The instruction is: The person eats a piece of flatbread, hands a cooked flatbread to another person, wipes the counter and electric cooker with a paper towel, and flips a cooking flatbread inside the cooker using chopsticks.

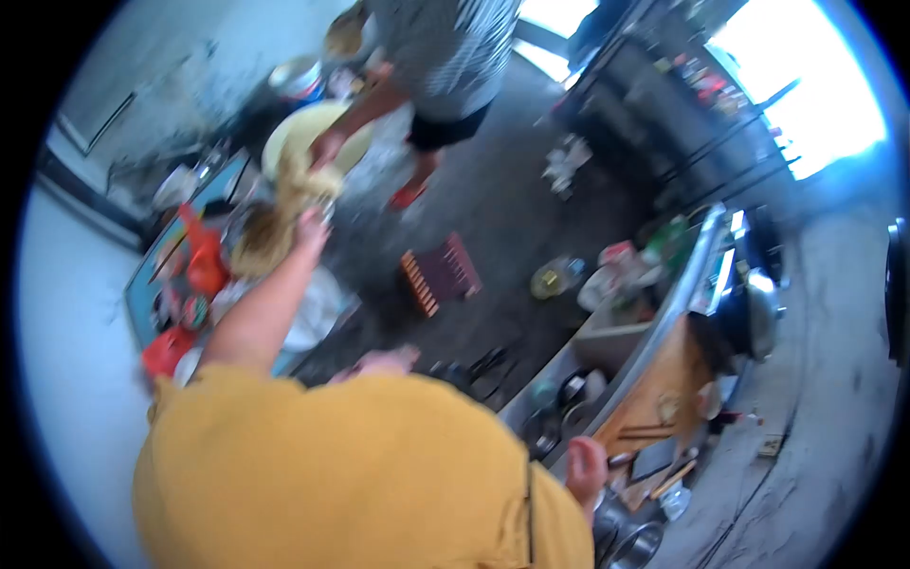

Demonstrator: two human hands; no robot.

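My left hand (311, 229) reaches out over a cluttered blue-edged table (140, 289), its fingers closed at a tan, shaggy bundle (292, 194). Motion blur hides exactly how it grips and what the bundle is made of. Another person's hand (327, 150) is at the bundle's far end. Beneath my wrist lies a round brown mass (261, 239), beside a red plastic item (204, 256). My right hand (586, 465) hangs low by the counter, near a wooden board (654, 398); its fingers are mostly hidden.
A person in a striped top (445, 57) stands opposite, beside a large cream basin (284, 142). On the floor are a dark red stool (442, 272) and a bottle (550, 281). To the right, a sink (607, 346) holds dishes. Metal bowls (635, 545) sit near my right hand.
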